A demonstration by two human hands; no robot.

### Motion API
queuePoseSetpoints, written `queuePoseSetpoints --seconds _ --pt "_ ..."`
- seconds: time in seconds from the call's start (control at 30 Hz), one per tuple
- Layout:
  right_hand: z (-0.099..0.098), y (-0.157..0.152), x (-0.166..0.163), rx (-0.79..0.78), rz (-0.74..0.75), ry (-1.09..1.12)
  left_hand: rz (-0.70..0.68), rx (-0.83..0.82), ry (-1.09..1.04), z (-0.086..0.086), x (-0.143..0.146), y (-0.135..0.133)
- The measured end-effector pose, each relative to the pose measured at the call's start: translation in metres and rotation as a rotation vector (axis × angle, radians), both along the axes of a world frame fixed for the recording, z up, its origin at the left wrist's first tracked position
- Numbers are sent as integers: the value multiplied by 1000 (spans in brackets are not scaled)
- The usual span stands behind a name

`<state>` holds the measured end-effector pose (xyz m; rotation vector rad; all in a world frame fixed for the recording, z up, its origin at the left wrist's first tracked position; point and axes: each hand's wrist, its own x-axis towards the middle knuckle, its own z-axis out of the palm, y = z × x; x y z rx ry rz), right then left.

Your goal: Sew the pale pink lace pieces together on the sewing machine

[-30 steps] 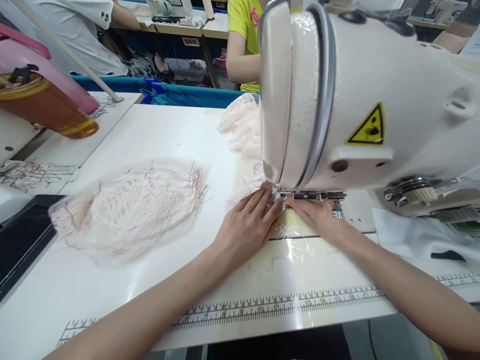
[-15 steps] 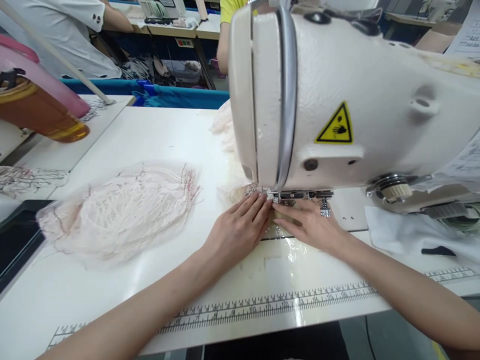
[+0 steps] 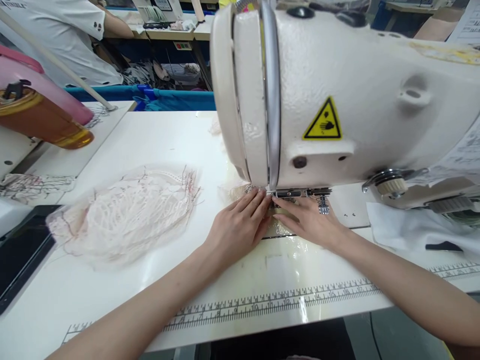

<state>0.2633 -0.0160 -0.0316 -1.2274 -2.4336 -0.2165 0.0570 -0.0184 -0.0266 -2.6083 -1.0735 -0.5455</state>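
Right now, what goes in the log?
left hand: flat on lace piece | right hand: flat by presser foot | sewing machine

Bright, even overhead light glares on the glossy table (image 3: 285,265); sharp centre, edges bowed by wide-angle distortion.

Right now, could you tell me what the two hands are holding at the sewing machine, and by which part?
Neither hand closes on anything. The left hand and right hand lie flat, fingertips pressing the lace piece to the table beside the presser foot.
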Motion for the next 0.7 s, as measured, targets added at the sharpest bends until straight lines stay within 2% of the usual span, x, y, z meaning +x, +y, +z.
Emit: queuePoseSetpoints --seconds 0.1,0.23,0.3,0.57,0.7 --pt "-3 2 1 0 -29 52 15 -7 -5 -1 0 0" --pt "-3 7 4 -181 -86 203 34 -34 -1 -2 0 1" --pt "-1 8 6 -225 -105 244 49 -56 6 -2 1 0" --pt "-9 11 9 -75 -93 279 201 -271 43 10 3 -7" --pt "-15 11 12 -34 -101 283 282 -327 -30 15 2 16"
